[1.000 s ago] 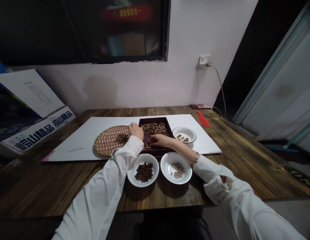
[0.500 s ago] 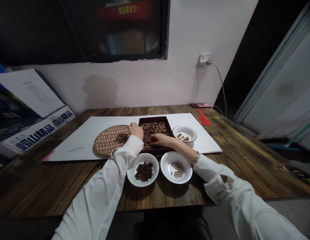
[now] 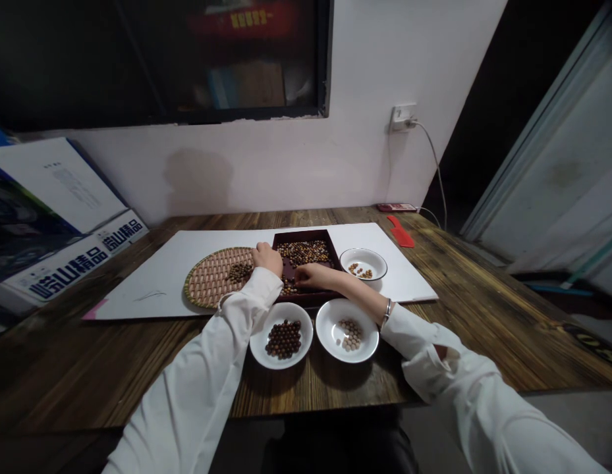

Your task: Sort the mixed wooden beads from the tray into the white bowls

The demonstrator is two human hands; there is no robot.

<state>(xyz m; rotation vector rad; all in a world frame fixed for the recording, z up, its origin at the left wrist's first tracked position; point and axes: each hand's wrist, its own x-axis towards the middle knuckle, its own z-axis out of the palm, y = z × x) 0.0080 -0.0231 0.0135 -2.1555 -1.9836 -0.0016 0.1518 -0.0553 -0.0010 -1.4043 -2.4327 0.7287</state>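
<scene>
Left hand (image 3: 267, 258), curled at the rim of the dark lacquered tray (image 3: 306, 234), lies apart from right hand (image 3: 318, 276), its fingertips among the mixed beads (image 3: 304, 251), centre frame. Risk: a knocked rim could spill beads onto the woven round mat (image 3: 207, 280).

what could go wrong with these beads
The loose left sleeve hangs close to the bowl of dark beads and might tip it. The right hand, working in the tray, could flick tray beads over its low rim. The beads on the woven mat might roll off.
</scene>
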